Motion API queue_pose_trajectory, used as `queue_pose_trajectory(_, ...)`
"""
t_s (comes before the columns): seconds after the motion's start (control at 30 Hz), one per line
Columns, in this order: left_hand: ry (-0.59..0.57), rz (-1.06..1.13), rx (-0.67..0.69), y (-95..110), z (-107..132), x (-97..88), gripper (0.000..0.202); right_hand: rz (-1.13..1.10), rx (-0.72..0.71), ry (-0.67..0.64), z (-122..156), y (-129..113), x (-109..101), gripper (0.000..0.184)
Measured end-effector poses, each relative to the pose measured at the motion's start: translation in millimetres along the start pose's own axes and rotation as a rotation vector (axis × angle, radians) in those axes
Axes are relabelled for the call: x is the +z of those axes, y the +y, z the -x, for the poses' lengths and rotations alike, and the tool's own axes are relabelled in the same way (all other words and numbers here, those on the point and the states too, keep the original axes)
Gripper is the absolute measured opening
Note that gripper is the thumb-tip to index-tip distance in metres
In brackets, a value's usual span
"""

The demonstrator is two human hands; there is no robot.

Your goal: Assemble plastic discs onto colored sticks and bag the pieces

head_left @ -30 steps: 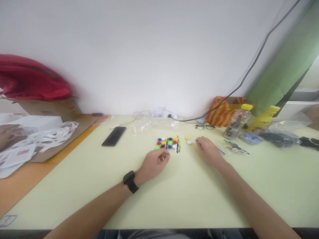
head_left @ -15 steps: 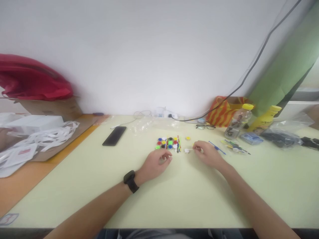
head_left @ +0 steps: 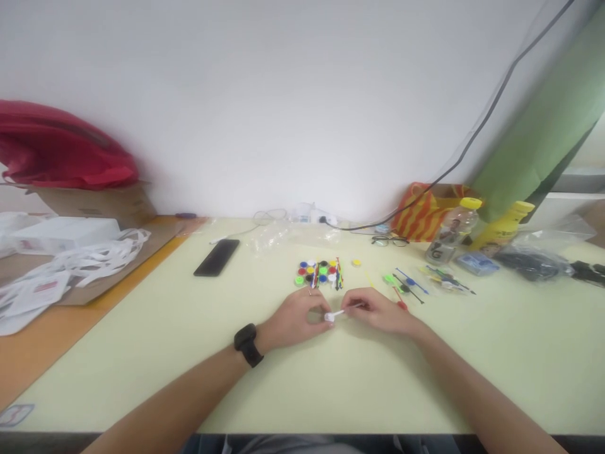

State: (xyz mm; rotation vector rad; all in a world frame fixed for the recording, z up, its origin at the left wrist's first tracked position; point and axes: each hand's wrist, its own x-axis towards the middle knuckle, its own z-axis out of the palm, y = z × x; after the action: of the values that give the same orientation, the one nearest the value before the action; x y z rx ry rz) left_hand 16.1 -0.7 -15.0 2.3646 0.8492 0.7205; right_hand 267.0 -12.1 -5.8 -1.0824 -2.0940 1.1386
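My left hand, with a black watch on the wrist, rests on the pale yellow table with fingers curled round a small piece I cannot make out. My right hand pinches a thin white stick with a white disc at its tip, and the disc touches my left fingertips. Just beyond my hands sits a cluster of small coloured caps in rows. A lone yellow cap lies to its right. Several coloured sticks lie loose right of my right hand.
A black phone lies at the back left. Glasses, two yellow-capped bottles, a striped bag and plastic bags crowd the back right. A cardboard sheet with white straps and a red bag are at left.
My right hand took up the white-tipped stick near the yellow cap and carried it left and nearer to me until it met my left hand. The loose coloured sticks came into view behind it.
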Motion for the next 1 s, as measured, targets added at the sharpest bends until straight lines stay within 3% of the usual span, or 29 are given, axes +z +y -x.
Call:
queue_pose_trajectory(0.13, 0.046, 0.057, -0.073, -3.0, -0.3, 1.4, 0.016, -0.042, -0.022, 0.015, 0.1, -0.4, -3.8, 0.023)
queue_pose_trajectory(0.3, 0.066, 0.355, -0.166, -4.5, -2.3, 3.8, 0.022, -0.164, 0.067, 0.139, 3.8, -5.6, 4.5, 0.037)
queue_pose_trajectory(0.47, 0.037, 0.612, -0.244, -5.9, -4.0, 6.2, 0.030, -0.296, 0.053, 0.103, 5.9, -13.2, 14.8, 0.020)
queue_pose_trajectory(0.77, -0.036, 0.675, -0.200, 3.1, -4.1, -1.4, 0.037, -0.035, -0.083, 0.138, 3.6, -15.6, 28.3, 0.023)
queue_pose_trajectory(1.0, 0.007, 0.620, -0.181, 2.8, -4.4, -0.6, 0.027, 0.070, -0.126, 0.170, 2.3, -8.8, 31.0, 0.019)
